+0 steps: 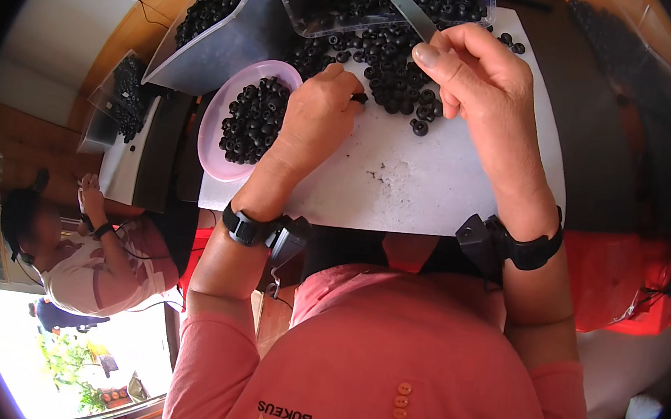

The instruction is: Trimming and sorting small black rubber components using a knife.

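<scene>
My right hand (477,78) grips a small knife (407,9), its blade pointing up and to the left, above a heap of small round black parts with holes (400,78). To its left, my left hand (322,115) is closed low over the white tabletop (418,185). A bit of a black part (360,97) shows between its fingers; the rest of that piece is hidden. Beside my left wrist stands a pink bowl (207,137) holding many more of these black parts. A few loose ones lie between my hands, and dark crumbs are scattered on the white surface.
At the back, a clear plastic bin (291,3) lies tipped toward me with black parts in it. Another bin (198,47) stands at the back left. A co-worker (104,260) sits at the far left near more parts. A red container (619,281) is at the right.
</scene>
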### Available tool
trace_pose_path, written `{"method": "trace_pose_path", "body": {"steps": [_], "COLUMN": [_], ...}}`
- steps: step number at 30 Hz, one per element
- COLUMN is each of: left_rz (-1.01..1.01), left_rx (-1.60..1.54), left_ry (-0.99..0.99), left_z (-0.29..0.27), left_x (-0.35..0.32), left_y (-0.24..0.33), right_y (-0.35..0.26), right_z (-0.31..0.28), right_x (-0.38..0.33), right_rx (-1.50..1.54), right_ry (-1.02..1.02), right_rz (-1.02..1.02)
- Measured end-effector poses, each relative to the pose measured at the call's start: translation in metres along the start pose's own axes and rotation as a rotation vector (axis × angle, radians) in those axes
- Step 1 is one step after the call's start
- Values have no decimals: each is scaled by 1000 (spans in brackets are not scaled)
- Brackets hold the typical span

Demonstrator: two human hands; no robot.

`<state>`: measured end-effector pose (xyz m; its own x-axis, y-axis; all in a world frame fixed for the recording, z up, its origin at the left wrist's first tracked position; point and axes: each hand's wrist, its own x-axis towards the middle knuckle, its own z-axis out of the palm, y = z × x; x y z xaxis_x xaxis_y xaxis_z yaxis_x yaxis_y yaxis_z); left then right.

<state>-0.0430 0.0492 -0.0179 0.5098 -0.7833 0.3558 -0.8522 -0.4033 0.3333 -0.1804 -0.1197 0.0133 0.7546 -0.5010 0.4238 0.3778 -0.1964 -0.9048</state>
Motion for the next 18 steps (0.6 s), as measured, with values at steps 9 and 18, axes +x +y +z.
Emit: {"method": "trace_pose_path", "body": {"steps": [9, 18], "left_rz": [17, 0], "left_rx": [-166, 89], "left_ry": [94, 65], "left_z": [-18, -8], "left_x": [-29, -16], "left_y": [21, 22], "right_y": [0, 0], "right_z": [2, 2], "right_x": [-3, -1], "right_rx": [-7, -50], "right_ry": [-12, -21], "right_rz": [-38, -3]}}
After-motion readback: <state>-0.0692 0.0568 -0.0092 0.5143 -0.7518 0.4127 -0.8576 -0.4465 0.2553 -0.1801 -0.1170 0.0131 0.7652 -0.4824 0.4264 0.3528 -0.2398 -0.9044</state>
